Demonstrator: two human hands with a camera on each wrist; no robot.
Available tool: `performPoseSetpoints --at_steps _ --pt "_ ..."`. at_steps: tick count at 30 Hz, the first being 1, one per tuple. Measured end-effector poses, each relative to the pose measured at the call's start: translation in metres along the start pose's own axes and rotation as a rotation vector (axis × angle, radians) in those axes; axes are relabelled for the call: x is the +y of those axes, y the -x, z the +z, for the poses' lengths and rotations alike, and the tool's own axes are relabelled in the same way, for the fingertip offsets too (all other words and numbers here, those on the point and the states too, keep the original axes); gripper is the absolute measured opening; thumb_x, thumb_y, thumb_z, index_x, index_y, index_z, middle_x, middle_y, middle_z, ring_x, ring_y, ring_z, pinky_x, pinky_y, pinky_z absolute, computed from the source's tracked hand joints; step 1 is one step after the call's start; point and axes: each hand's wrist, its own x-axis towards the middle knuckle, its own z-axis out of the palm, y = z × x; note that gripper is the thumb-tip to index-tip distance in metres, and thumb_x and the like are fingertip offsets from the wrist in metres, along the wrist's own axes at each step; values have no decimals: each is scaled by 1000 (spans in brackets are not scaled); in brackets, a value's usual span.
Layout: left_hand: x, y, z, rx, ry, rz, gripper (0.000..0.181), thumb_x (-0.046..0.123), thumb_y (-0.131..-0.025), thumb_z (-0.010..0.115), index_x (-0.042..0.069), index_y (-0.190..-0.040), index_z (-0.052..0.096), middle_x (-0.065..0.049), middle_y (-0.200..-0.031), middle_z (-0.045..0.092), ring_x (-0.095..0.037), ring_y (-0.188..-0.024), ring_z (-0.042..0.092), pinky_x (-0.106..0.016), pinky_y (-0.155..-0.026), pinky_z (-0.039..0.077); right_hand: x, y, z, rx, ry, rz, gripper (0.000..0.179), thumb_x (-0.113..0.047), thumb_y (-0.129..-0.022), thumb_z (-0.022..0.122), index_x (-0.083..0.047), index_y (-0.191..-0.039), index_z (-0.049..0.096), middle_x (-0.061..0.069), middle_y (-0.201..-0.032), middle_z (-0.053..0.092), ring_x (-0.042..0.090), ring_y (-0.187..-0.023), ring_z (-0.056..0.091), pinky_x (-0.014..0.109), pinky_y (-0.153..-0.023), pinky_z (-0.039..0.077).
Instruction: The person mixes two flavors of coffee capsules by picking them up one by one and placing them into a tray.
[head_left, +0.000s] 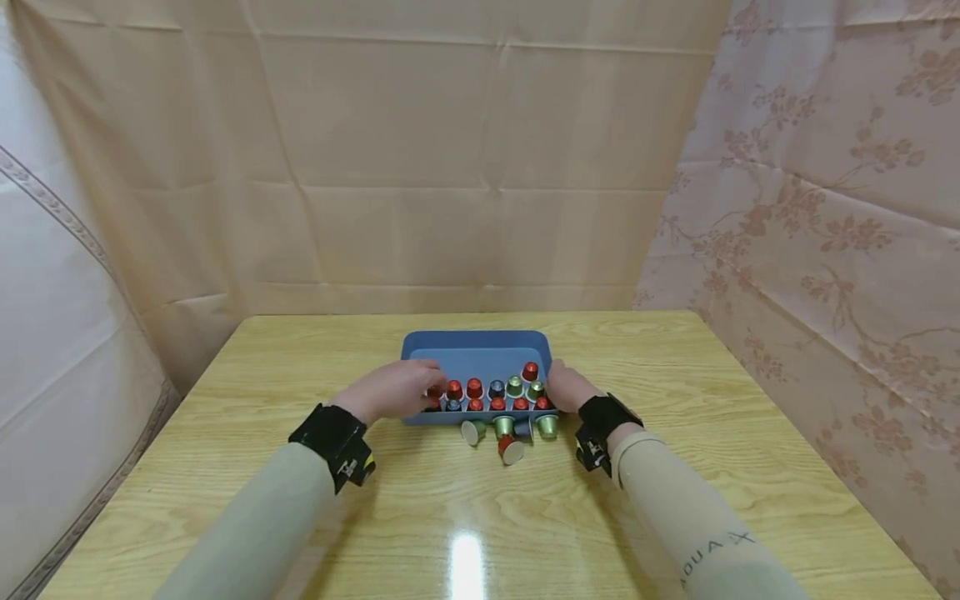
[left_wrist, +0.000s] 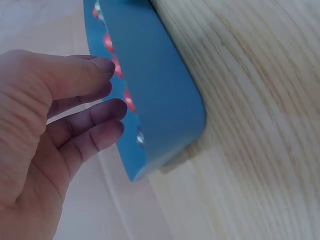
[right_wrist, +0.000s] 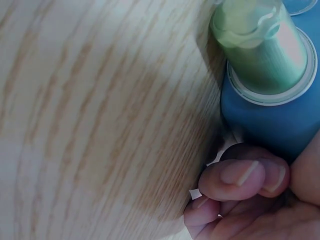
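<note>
A blue rectangular tray holds rows of red, green and dark blue coffee capsules, among them a red capsule set behind the others. Over the tray's front left part is my left hand, its fingers loosely bent beside the capsules; in the left wrist view no capsule shows between the thumb and fingers. At the tray's right end my right hand grips the wall, fingers curled at the corner in the right wrist view. The thumb tip is out of that view. A green capsule stands close to the tray wall there.
In front of the tray several loose capsules lie on the wooden table: a green capsule on its side, a red capsule tipped over, a dark blue capsule and more green ones. A beige cloth hangs behind the table.
</note>
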Motion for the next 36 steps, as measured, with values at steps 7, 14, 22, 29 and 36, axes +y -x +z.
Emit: performPoseSetpoints --at_steps 7,14,22,29,36 --pt "20 0 -8 -3 -30 66 21 10 -86 63 16 -107 67 2 -100 59 -15 -92 58 -30 -78 47 -22 34 -35 -17 -142 51 28 -8 -98 37 18 -108 39 18 -74 51 25 -62 55 37 -58 45" --pt "38 -2 -6 13 -111 175 22 17 -87 65 16 -108 69 2 -102 59 -11 -91 56 -29 -79 47 -26 47 -42 10 -136 36 29 -10 -98 37 17 -109 39 15 -75 50 23 -64 54 34 -61 45" --pt "50 -1 1 43 -185 266 18 17 -87 65 21 -103 70 5 -88 47 -12 -78 43 -26 -65 40 -24 44 -42 -10 -147 34 26 -8 -99 35 16 -107 39 14 -72 49 23 -61 53 34 -59 43" --pt "51 0 10 51 -265 285 15 26 -89 62 22 -102 68 5 -85 42 -15 -75 36 -27 -62 33 -26 48 -45 -15 -117 22 26 -8 -99 35 17 -107 39 14 -71 49 23 -61 54 34 -59 44" --pt "49 -1 18 54 -299 296 17 31 -91 59 21 -101 67 5 -92 46 -14 -79 37 -27 -68 36 -28 48 -47 -40 -171 63 27 -10 -99 36 15 -109 38 13 -72 49 22 -61 52 33 -59 42"
